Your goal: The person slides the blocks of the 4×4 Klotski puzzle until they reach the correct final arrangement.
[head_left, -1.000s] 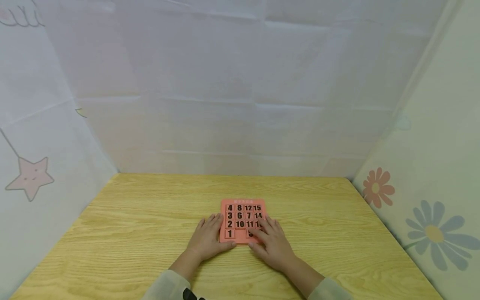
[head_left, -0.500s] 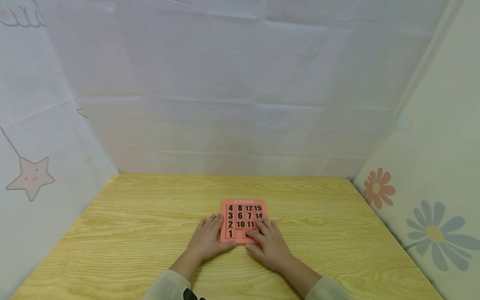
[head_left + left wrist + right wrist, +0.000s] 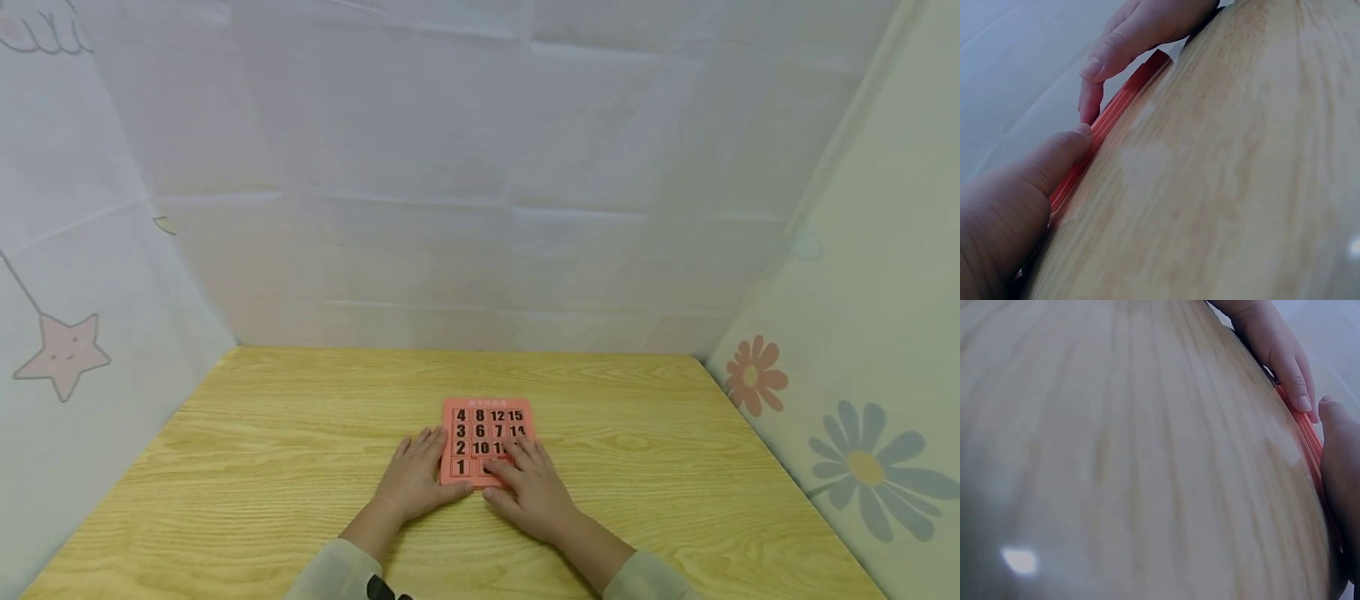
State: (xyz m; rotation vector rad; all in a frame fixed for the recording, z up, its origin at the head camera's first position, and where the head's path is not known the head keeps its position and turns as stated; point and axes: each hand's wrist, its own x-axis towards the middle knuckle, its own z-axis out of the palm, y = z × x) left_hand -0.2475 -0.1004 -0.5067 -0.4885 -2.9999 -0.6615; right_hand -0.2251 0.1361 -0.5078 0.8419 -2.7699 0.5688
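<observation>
A pink number sliding puzzle (image 3: 487, 403) lies flat on the table, its tiles printed with black numerals. My left hand (image 3: 412, 479) rests against its left side, fairly straight fingers along that edge and the thumb at the near edge. Over the lower right part is my right hand (image 3: 534, 496), with a finger touching a bottom-row tile (image 3: 483, 468) whose numeral is mostly covered. The right fingers also hide tiles at the right side. In the left wrist view, the left thumb (image 3: 1063, 153) touches the puzzle's red-looking edge (image 3: 1119, 109); the right wrist view shows that edge (image 3: 1304, 428) between both hands.
The wood-grain table (image 3: 300, 417) extends around the puzzle on every side. Pale cloth walls enclose it at the back (image 3: 480, 208), left and right, printed with a star (image 3: 62, 357) and flowers (image 3: 866, 468).
My right hand has shifted left, and the bottom-row tile under its finger has slid left toward the tile numbered 1. The left hand and the puzzle's frame have stayed in place.
</observation>
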